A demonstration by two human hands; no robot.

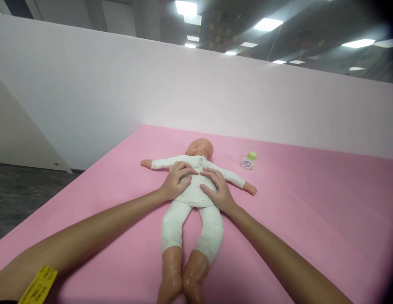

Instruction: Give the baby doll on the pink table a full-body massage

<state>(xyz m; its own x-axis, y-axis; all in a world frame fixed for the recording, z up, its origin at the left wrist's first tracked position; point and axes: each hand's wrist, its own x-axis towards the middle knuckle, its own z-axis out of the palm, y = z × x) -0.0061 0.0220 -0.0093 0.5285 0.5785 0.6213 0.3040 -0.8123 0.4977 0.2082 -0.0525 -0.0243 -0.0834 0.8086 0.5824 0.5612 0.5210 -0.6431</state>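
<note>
Here a doll [190, 192] lies on its back on the pink desk [310, 211], near the middle, head away from the camera and turned to the left, arms spread to both sides, bare feet nearest the viewer. It wears a white suit that covers trunk, arms and legs down to the shins.

The left hand [178, 179] rests flat on the doll's chest, fingers spread and slightly curled over the cloth, holding nothing. The right hand [217, 188] lies beside it on the belly and chest, also flat and open, its fingertips touching or almost touching those of the left hand at the midline. A yellow tag [38, 285] sits on the left forearm at the lower edge.

To the right of the doll's head, apart from it, a small bottle [249, 161] with a green cap stands on the desk; what is in it cannot be told. A pale partition [215, 93] rises behind the desk.
</note>
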